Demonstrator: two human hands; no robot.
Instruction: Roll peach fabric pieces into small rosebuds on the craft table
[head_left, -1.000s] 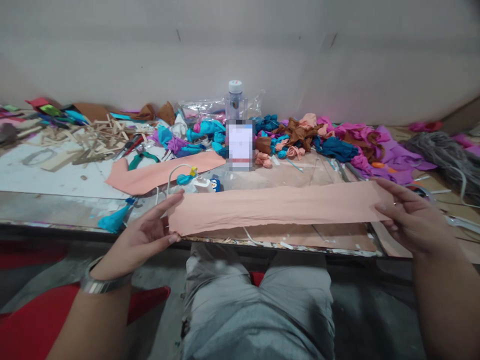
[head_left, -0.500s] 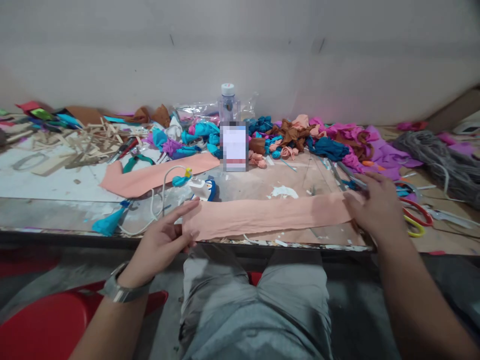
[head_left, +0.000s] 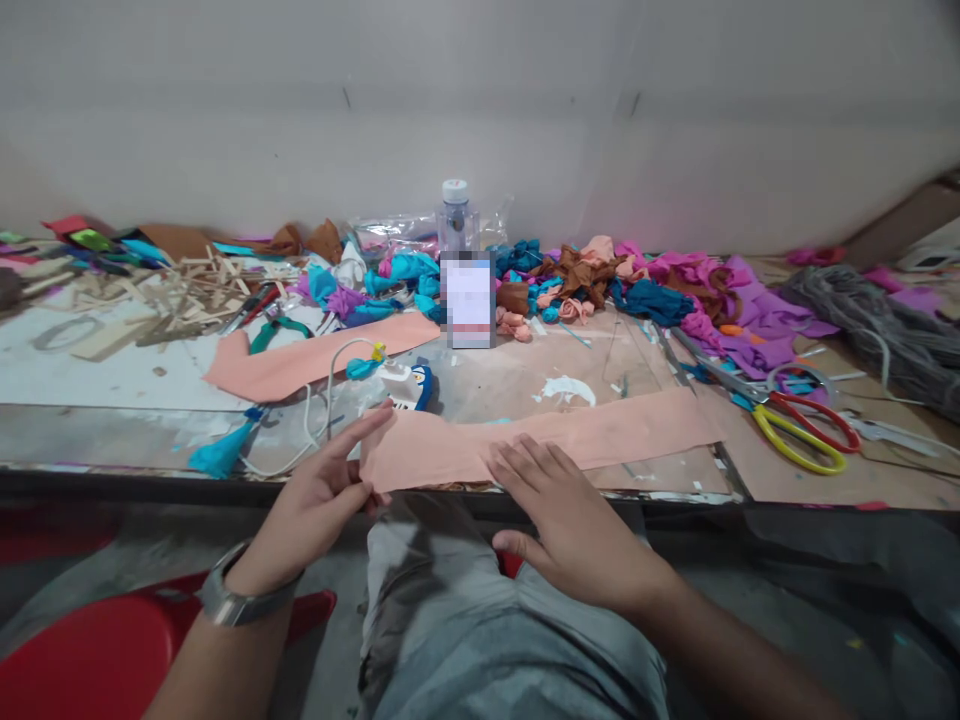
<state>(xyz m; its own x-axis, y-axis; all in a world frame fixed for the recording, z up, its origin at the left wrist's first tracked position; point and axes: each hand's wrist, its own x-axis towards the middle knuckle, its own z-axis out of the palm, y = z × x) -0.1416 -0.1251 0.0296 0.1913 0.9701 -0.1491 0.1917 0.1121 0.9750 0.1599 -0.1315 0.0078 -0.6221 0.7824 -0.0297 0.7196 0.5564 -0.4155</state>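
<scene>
A long peach strip of fabric [head_left: 615, 430] lies flat along the front edge of the worktable [head_left: 112, 420]. My left hand [head_left: 322, 495] pinches the strip's left end between thumb and fingers at the table edge. My right hand [head_left: 570, 520] lies flat, fingers spread, with its fingertips on the strip near its left-middle. A watch sits on my left wrist.
A second peach strip [head_left: 300, 360], red-and-yellow scissors [head_left: 802, 425], green-handled pliers [head_left: 274, 328], a white cord with a small device [head_left: 401, 380], a bottle [head_left: 454, 215], piles of coloured fabric scraps [head_left: 652, 290], wooden sticks [head_left: 180, 285] and grey yarn [head_left: 877, 310] crowd the table. A red seat [head_left: 90, 650] is lower left.
My right hand let go of the strip's right end and slid left to rest near the left-middle. The strip now lies flat on the table. My left hand kept its hold.
</scene>
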